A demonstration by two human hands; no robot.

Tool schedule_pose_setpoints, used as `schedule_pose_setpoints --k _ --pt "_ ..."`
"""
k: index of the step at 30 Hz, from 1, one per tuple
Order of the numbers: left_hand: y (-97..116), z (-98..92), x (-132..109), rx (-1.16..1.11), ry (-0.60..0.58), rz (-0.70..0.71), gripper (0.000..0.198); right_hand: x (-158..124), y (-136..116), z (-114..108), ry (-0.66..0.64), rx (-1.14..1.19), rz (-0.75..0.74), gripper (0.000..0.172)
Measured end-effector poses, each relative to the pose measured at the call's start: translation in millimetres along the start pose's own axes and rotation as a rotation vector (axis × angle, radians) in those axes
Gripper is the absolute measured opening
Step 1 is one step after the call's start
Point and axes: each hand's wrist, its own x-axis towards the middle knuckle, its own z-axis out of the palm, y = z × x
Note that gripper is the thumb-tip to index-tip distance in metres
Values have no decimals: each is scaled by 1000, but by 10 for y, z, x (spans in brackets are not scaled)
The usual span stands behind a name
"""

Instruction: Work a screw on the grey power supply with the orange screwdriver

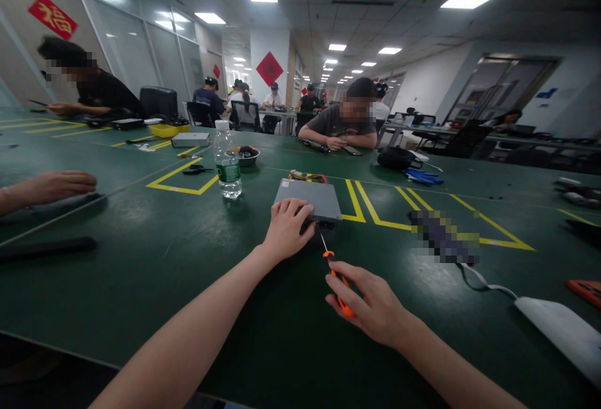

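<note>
A flat grey metal box with coloured wires at its far end lies on the green table. My left hand rests on the box's near left corner, fingers curled over its edge. My right hand is closed round an orange-handled screwdriver. The screwdriver's thin tip points up toward the near side of the box.
A water bottle stands left of the box, with a small bowl and scissors behind it. Yellow tape lines mark the table. A white device with a cable lies at right. Another person's hand rests at left; other people sit across the table.
</note>
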Motion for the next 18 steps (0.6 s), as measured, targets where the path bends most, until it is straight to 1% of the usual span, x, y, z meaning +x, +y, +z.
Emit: schedule_pose_setpoints --k 4,7,10,14,18 --pt "1 3 3 -2 8 1 30 -17 -6 24 -24 -1 11 21" --pt "2 6 3 -3 14 0 30 -22 -26 25 -69 20 7 25" --pt "2 5 3 -3 15 4 30 -1 -64 -5 -119 52 12 24" --pt "1 8 5 2 17 7 30 80 -109 -77 -186 94 17 31" --pt "-2 15 7 3 14 4 31 219 -117 -129 -174 94 18 27"
